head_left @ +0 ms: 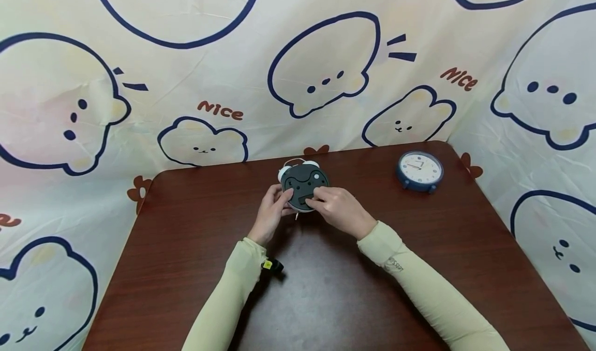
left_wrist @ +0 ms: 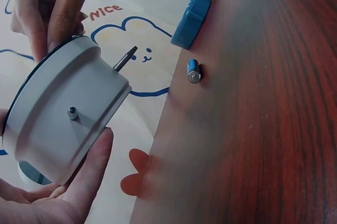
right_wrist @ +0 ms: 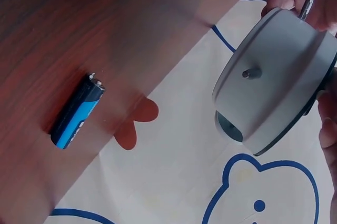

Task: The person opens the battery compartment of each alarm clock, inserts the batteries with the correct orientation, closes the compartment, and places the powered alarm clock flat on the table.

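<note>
In the head view a twin-bell alarm clock is held up, its dark back facing me and its white bells at the top. My left hand grips its left side, thumb on the back. From the right, my right hand has its thumb and bent fingers at the dark back, beside a small rectangular recess. The left wrist view shows the clock's white casing with two metal feet, and the right hand's fingers against its back edge. I cannot tell whether they pinch anything.
A blue-and-black battery lies on the brown table, also seen in the left wrist view. At the back right is a round blue clock with a white dial. A cartoon-printed cloth hangs behind the table.
</note>
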A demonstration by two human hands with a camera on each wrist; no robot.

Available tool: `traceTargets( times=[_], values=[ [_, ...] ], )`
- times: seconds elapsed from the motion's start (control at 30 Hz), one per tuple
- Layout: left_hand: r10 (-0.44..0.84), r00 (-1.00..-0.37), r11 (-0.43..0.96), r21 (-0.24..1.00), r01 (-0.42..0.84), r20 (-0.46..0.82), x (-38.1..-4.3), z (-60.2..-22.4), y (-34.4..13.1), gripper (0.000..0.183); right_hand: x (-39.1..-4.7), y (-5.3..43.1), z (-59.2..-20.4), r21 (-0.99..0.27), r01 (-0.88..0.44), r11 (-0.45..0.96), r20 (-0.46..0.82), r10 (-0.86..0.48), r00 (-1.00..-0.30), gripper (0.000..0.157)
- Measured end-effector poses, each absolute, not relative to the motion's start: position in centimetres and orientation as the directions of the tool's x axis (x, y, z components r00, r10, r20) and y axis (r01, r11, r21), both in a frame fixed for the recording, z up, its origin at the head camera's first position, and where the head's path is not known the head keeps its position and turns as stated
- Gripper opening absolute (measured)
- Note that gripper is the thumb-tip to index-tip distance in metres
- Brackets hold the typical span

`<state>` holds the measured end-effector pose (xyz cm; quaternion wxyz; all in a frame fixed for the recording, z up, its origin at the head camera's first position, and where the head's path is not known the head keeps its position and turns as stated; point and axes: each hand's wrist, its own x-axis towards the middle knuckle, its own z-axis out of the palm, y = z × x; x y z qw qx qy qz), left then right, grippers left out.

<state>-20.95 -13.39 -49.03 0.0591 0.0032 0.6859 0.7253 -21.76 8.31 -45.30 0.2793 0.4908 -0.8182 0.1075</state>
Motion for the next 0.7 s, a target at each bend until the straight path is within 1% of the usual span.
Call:
traceTargets(
  times=[0.17, 0.27, 0.47, 0.7],
  values=[
    [0.089, -0.993, -0.042, 0.996, -0.082, -0.078, -20.98, -48.96, -13.58, 0.047, -21.81, 8.45, -45.37, 0.032, -0.861, 0.507, 0.537, -0.735, -0.413, 0.024],
    [0.09, -0.993, -0.031, 0.996, -0.081, -0.078, -20.98, -48.97, -13.66, 0.047, -21.85, 8.56, -45.38, 0.021, -0.862, 0.507, 0.51, -0.747, -0.427, 0.025],
    [0.091, -0.993, -0.044, 0.996, -0.077, -0.073, -21.01, -49.14, -13.43, 0.048, -21.79, 8.83, -45.18, 0.04, -0.868, 0.496, 0.479, -0.771, -0.419, 0.023],
    [0.092, -0.993, -0.055, 0.996, -0.072, -0.067, -20.95, -49.06, -13.22, 0.047, -21.68, 9.11, -45.39, 0.053, -0.882, 0.469, 0.481, -0.786, -0.389, 0.03]
  ],
)
